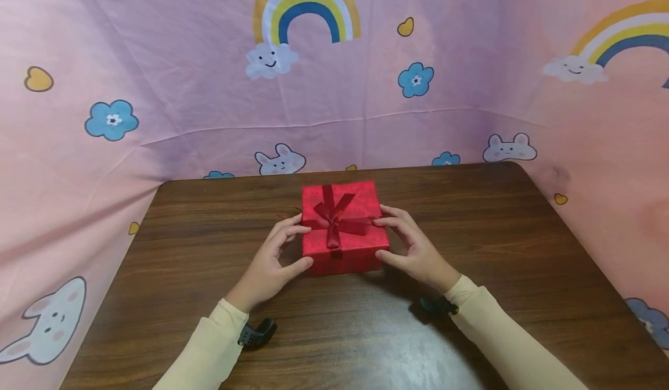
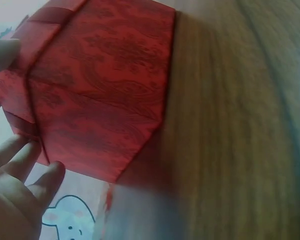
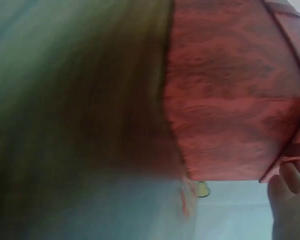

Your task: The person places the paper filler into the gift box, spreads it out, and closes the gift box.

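A red patterned gift box point(image 1: 342, 259) with a dark red ribbon bow point(image 1: 334, 221) on its lid sits on the wooden table, lid on. My left hand point(image 1: 272, 268) grips the box's left side, thumb at the near corner and fingers along the lid edge. From the right, my right hand point(image 1: 415, 251) holds it the same way, its thumb at the near right corner. In the left wrist view, fingertips point(image 2: 52, 172) touch the lid's rim near the ribbon. Fingers point(image 3: 290, 182) also meet the lid rim in the right wrist view. The inside of the box is hidden.
Thin orange-red strands point(image 1: 288, 215) lie beside the box's far left side; what they belong to is unclear. Dark straps point(image 1: 258, 333) circle both wrists. A pink cloth point(image 1: 209, 88) with rainbows and rabbits hangs behind and beside the brown table point(image 1: 470, 221).
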Action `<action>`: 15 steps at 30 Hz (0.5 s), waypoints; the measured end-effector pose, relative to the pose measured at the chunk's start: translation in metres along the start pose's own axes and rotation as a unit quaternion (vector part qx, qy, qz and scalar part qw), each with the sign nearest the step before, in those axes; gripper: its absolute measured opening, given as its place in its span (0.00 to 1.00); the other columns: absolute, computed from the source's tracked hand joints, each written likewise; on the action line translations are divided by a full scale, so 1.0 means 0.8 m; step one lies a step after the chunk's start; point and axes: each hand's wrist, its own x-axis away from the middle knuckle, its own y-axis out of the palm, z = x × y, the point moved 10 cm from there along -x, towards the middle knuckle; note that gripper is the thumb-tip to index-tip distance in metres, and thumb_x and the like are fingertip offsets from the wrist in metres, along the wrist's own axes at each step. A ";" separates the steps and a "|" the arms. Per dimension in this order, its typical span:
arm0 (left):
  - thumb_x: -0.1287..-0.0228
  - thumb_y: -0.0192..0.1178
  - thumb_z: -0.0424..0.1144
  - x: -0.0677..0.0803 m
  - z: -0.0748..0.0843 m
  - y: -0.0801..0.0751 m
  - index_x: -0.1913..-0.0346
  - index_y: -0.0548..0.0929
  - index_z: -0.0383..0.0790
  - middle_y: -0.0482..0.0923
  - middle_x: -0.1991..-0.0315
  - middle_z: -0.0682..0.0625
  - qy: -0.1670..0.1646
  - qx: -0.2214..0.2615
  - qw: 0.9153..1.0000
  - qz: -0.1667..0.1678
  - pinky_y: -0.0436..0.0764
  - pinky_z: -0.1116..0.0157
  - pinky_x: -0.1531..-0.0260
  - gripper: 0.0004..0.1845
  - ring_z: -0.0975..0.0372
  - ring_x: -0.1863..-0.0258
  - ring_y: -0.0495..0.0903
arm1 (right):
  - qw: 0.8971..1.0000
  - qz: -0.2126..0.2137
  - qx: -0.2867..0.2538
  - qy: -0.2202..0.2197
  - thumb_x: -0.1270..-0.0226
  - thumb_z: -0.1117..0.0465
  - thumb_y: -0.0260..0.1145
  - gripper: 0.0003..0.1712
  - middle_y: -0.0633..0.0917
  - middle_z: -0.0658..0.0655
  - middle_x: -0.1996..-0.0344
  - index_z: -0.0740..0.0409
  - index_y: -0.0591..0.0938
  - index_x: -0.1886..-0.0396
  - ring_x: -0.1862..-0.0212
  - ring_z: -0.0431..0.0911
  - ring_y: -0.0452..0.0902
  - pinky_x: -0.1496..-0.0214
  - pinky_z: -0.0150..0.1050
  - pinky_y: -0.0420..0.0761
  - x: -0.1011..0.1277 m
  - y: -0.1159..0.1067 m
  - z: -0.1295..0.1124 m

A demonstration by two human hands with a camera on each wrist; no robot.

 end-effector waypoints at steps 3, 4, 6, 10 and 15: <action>0.44 0.68 0.46 0.002 -0.009 0.003 0.39 0.71 0.58 0.56 0.30 0.60 -0.017 -0.006 1.000 -0.008 0.66 0.48 0.37 0.29 0.63 0.32 0.58 | 1.000 -0.009 0.010 0.006 0.48 0.73 0.71 0.33 0.60 0.65 0.33 0.65 0.71 0.41 0.30 0.57 0.54 0.33 0.54 0.62 0.002 0.003 0.007; 0.44 0.68 0.46 0.002 -0.011 0.004 0.39 0.71 0.57 0.56 0.30 0.60 -0.020 -0.004 1.000 -0.010 0.66 0.48 0.37 0.29 0.63 0.32 0.58 | 1.000 -0.011 0.011 0.007 0.48 0.73 0.72 0.33 0.60 0.65 0.33 0.65 0.71 0.41 0.30 0.57 0.54 0.33 0.53 0.62 0.002 0.004 0.008; 0.44 0.69 0.46 0.002 -0.014 0.005 0.39 0.71 0.56 0.56 0.30 0.60 -0.023 0.002 1.000 -0.014 0.67 0.49 0.37 0.29 0.62 0.32 0.59 | 1.000 -0.015 0.011 0.006 0.48 0.73 0.72 0.33 0.60 0.65 0.32 0.66 0.71 0.41 0.30 0.57 0.54 0.32 0.52 0.62 0.002 0.004 0.010; 0.44 0.68 0.46 0.001 -0.013 0.003 0.38 0.70 0.57 0.57 0.30 0.60 -0.024 0.003 0.999 -0.026 0.67 0.49 0.38 0.30 0.62 0.33 0.60 | 0.999 -0.034 0.010 0.006 0.46 0.72 0.70 0.33 0.60 0.65 0.32 0.67 0.69 0.40 0.30 0.56 0.54 0.33 0.52 0.62 0.002 0.003 0.008; 0.36 0.60 0.35 -0.005 0.003 -0.018 0.32 0.64 0.44 0.62 0.32 0.48 -0.007 0.041 0.999 -0.017 0.64 0.46 0.37 0.30 0.50 0.34 0.63 | 0.999 -0.022 0.041 0.020 0.39 0.71 0.64 0.30 0.64 0.60 0.33 0.64 0.68 0.36 0.31 0.51 0.59 0.33 0.56 0.63 0.001 -0.018 0.012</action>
